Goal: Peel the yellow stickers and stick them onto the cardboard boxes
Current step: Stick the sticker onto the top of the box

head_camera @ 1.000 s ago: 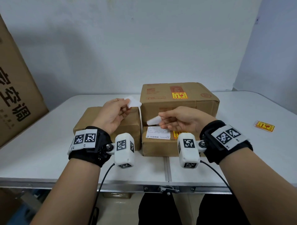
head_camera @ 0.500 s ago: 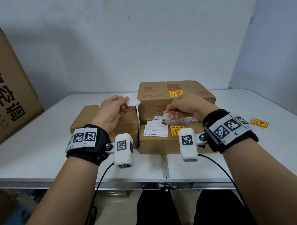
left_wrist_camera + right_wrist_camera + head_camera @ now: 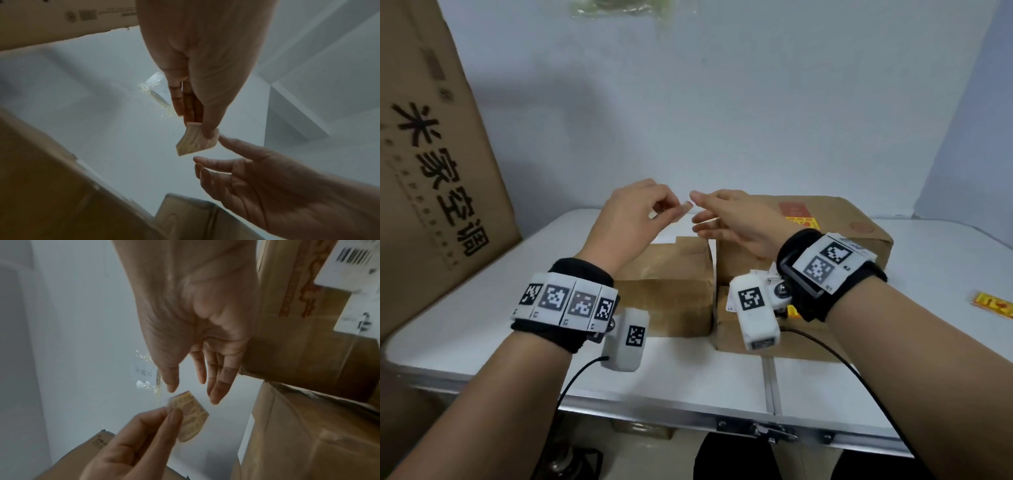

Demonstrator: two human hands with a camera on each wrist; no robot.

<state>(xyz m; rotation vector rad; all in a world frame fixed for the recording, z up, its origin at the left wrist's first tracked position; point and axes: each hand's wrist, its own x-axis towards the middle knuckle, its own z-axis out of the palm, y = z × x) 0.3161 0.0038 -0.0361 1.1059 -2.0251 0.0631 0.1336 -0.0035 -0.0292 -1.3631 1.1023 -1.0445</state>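
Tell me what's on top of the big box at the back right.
On the big box, a yellow sticker below a red printed patch shows. The right hand and wrist hide the rest of its near left top.

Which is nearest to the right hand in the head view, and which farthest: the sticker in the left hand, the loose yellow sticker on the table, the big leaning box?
1. Sticker in the left hand: just left of the right hand.
2. Loose yellow sticker: far right on the table.
3. Big leaning box: far left.
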